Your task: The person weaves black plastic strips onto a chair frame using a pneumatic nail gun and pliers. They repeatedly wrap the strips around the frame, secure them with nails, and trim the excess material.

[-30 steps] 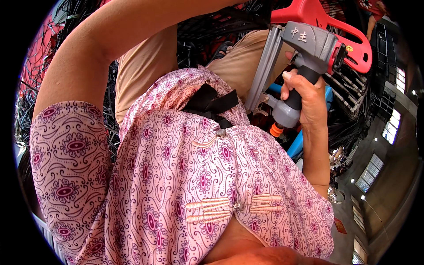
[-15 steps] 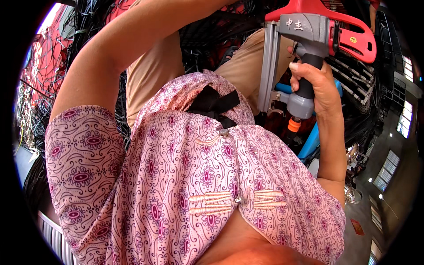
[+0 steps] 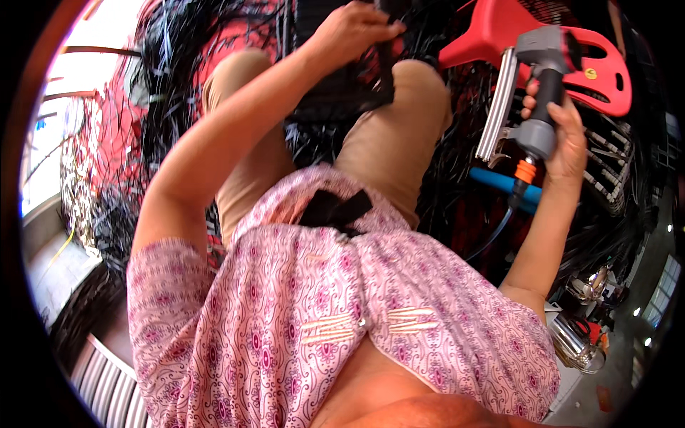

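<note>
Loose black strips (image 3: pixel 171 85) litter the red floor (image 3: pixel 232 37) to the left of the red plastic seat (image 3: pixel 474 39). Overlapping that seat in view, the nail gun (image 3: pixel 546 93) sits in the person's right hand (image 3: pixel 569 146), fingers closed round its handle. Left of the seat, the left hand (image 3: pixel 348 32) is half-curled at a dark woven frame (image 3: pixel 342 87); whether it grips cannot be told. An accidental squeeze could fire the gun near the right trouser leg (image 3: pixel 399 107), and its blue hose (image 3: pixel 501 227) could snag among the strips. Half a second earlier, the left hand was out of view and the gun overlapped that leg; now it stands clear.
</note>
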`<action>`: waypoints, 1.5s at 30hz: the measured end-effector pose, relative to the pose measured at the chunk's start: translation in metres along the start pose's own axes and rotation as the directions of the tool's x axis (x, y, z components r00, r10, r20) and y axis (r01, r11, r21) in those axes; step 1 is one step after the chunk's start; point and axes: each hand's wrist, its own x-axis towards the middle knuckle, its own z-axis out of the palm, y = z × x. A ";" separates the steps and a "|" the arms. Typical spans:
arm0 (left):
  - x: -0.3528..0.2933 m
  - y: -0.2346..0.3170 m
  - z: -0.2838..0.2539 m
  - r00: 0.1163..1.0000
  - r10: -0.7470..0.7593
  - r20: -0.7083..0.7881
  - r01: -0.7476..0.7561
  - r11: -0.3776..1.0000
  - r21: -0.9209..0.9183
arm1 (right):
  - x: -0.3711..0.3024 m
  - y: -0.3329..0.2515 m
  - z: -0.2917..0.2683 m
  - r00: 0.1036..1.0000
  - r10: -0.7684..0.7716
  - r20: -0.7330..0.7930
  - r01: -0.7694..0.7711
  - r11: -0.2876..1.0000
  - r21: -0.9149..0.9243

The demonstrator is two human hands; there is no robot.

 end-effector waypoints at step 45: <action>0.014 0.195 -0.043 0.979 -0.189 0.073 0.197 0.974 -0.116 | -0.223 0.074 -0.237 0.269 -0.739 -0.618 -0.848 0.123 -0.516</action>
